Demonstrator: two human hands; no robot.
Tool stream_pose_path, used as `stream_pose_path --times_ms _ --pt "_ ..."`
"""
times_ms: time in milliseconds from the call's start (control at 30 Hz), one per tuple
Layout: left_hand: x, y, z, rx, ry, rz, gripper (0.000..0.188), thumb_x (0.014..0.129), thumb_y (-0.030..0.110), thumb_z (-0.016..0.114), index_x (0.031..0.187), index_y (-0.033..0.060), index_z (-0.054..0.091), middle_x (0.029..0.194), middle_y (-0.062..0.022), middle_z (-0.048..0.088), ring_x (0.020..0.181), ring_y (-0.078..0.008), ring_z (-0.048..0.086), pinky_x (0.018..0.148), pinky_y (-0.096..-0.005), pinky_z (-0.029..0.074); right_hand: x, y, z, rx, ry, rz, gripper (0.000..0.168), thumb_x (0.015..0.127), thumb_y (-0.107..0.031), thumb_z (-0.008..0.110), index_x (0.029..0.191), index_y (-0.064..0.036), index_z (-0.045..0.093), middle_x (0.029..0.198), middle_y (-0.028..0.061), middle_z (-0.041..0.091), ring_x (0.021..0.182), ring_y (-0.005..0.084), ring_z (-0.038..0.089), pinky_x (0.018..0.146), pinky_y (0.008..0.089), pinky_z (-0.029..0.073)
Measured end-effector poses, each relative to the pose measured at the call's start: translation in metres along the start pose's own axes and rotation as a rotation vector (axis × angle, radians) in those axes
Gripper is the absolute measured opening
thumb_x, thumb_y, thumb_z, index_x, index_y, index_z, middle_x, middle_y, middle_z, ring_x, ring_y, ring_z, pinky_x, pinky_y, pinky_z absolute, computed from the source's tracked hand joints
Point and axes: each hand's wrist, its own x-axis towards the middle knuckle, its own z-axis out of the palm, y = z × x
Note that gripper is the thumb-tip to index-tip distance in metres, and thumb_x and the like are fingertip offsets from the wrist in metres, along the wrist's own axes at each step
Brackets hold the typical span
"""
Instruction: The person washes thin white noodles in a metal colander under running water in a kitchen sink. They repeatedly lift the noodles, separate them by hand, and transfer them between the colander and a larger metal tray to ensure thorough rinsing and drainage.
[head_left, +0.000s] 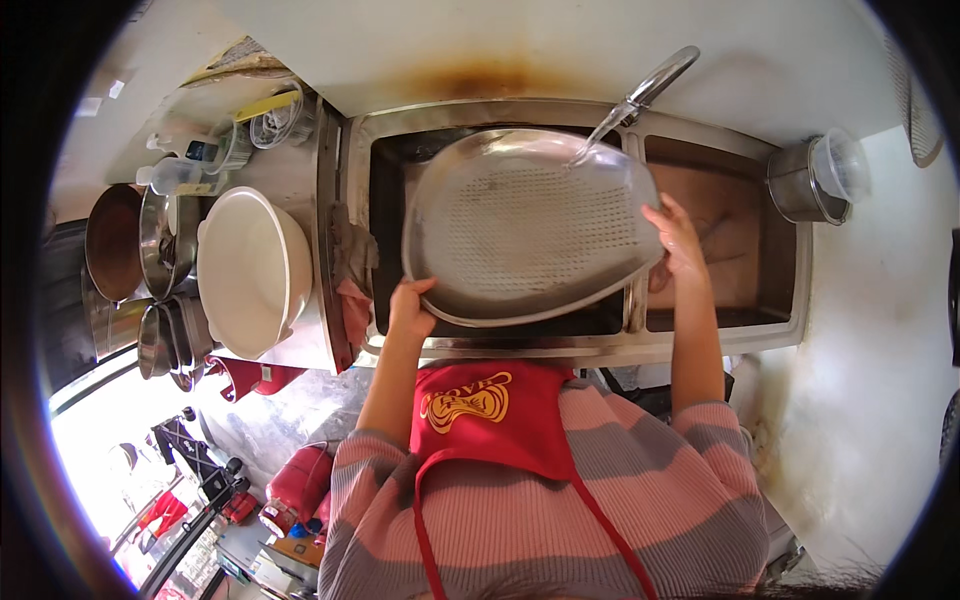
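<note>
A large metal basin with a perforated bottom (532, 232) is held tilted over the left bowl of a double steel sink (634, 300). My left hand (412, 306) grips its rim at the lower left. On the right side of the rim, my right hand (675, 234) has hold, thumb over the edge. The chrome faucet (641, 97) reaches over the basin's upper right part, and water seems to run from its tip onto the metal. Behind my right forearm lies the right sink bowl (739, 255), where something thin and dark shows.
Left of the sink, a steel counter holds a white plastic tub (251, 270), metal bowls (114, 244), plastic bottles (180, 176) and a clear container (277, 124). Cloths (352, 247) hang at the counter's edge. A metal pot (799, 184) stands at the sink's right end. A red gas cylinder (300, 480) is lower left.
</note>
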Motion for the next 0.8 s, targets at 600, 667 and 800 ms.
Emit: stream_pose_path --times_ms 600,667,800 --pt "-0.062 0.07 0.082 0.703 -0.004 0.917 0.018 0.091 0.017 0.059 0.104 0.0037 0.061 0.082 0.0032 0.059 0.072 -0.006 0.05 0.069 -0.0194 0.04 0.104 0.098 0.024 -0.17 0.119 0.067 0.021 0.09 -0.022 0.056 0.103 -0.005 0.055 0.088 0.0022 0.056 0.076 0.013 0.051 0.067 0.0285 0.044" --pt "-0.086 0.067 0.095 0.843 0.06 1.061 0.019 0.089 0.012 0.059 0.106 0.0023 0.061 0.087 0.0001 0.062 0.078 -0.008 0.054 0.073 -0.02 0.042 0.11 0.112 0.04 -0.227 0.104 0.116 0.018 0.091 -0.02 0.055 0.102 -0.006 0.055 0.089 0.0004 0.055 0.075 0.0134 0.049 0.073 0.0306 0.044" --pt "-0.116 0.058 0.102 0.949 0.14 1.195 0.024 0.087 0.007 0.06 0.111 0.0021 0.06 0.099 -0.0074 0.066 0.091 -0.0124 0.061 0.079 -0.0237 0.045 0.09 0.11 0.078 -0.395 0.1 0.082 0.029 0.091 -0.02 0.053 0.116 -0.006 0.054 0.088 -0.0011 0.056 0.074 0.0118 0.049 0.07 0.0286 0.04"
